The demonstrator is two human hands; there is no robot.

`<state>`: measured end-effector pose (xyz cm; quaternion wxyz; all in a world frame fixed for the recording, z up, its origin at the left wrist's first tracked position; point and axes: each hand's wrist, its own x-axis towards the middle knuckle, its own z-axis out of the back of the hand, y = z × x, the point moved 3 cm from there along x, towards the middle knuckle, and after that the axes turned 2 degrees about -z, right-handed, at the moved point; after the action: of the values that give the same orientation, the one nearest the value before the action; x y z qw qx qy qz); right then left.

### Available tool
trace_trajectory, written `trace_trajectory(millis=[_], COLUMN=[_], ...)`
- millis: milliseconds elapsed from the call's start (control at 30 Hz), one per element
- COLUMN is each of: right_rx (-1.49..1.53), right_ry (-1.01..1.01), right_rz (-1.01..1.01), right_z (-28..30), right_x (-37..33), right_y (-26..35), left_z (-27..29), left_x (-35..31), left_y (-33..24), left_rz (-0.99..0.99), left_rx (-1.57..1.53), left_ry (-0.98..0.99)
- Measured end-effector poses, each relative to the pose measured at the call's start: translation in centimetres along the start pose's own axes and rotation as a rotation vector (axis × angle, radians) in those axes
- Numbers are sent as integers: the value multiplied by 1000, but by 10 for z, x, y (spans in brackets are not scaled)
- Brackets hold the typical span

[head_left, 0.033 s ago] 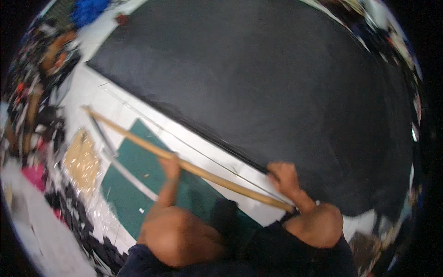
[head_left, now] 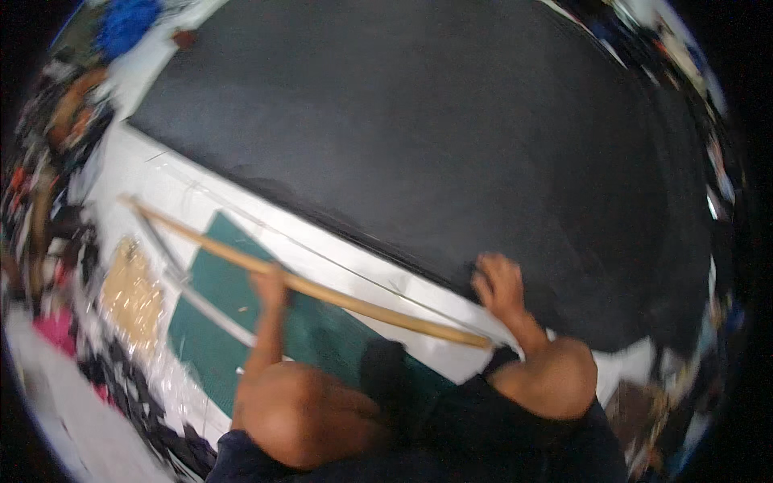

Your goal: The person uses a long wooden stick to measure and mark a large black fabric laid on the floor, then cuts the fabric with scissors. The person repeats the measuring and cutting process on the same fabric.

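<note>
Right hand (head_left: pixel 501 286) has shifted a little farther onto the black sheet (head_left: pixel 435 145) and its fingers have uncurled; in the earlier frame they are bunched at the sheet's edge. Thumb and fingers now stand apart, partly spread, no held thing visible (blur hides whether the tips press the sheet or hover just over it). Left hand (head_left: pixel 270 288) appears closed around the long tan pole (head_left: pixel 378 312), much as before, so the work seems split: one hand minding the pole, the other freed at the sheet. Pole lies slantwise, running roughly alongside the sheet's near edge, with white floor (head_left: pixel 133 165) between; its near end stops just short of the right forearm, its far end reaches past the green mat (head_left: pixel 322 338). Whole view has slid left somewhat, probably the head turning, and the pole looks little moved against the mat. Grey strip (head_left: pixel 217 315) crosses the mat near the left forearm. Beyond it, a plastic-wrapped tan packet (head_left: pixel 133 290); farther off, a blue bundle (head_left: pixel 129 24) by the sheet's far left side.
</note>
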<state>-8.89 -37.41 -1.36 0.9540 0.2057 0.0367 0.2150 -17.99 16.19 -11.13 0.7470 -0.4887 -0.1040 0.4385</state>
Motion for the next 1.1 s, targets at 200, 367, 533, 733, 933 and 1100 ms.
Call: trace_trajectory(millis=[200,367,533,733,933,1100], right_rx=[-157,29,133,131,239,54], right_ry=[238,161,70,101,146,391], right_rz=[-600,-685,-714,-946,-1350,-1096], right_z=[7,19,33,25,31,68], right_x=[-119,-181,-240,-311,-448,-383], right_y=[-86,-49,-21,-3,-32,-103], left_z=[102,28,-18,28,43,-37], left_x=[124,116,169,230,219,121], left_y=[11,-84,-124,-136,-121,-213], left_rz=[48,-236,-438,-517,-767,-1348], left_rx=[830,1071,908,1064,836,483], left_ry=[-155,-481,-467,-444,-491,188])
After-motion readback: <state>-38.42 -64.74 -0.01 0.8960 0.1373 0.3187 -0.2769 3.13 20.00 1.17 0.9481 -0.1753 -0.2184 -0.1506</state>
